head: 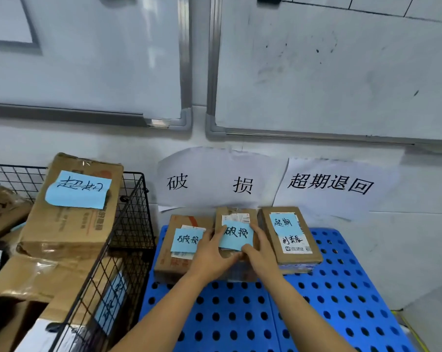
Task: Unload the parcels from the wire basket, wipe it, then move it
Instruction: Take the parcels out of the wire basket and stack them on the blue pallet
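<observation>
A black wire basket (136, 199) stands at the left, filled with several cardboard parcels; the topmost large one (70, 224) carries a blue note. On the blue perforated pallet (240, 313) sit three small parcels against the wall. My left hand (212, 255) and my right hand (258, 247) both grip the middle parcel (236, 214), fingers curled round its near end and blue note. A flatter parcel (176, 250) lies to its left. A third one (288, 237) with a blue note and a shipping label lies to its right.
Paper signs are taped to the wall behind the parcels: one (209, 184) above the left pair, one (331, 186) above the right parcel. Two whiteboards (316, 72) hang above. The pallet's near and right parts hold nothing. Floor shows at far right.
</observation>
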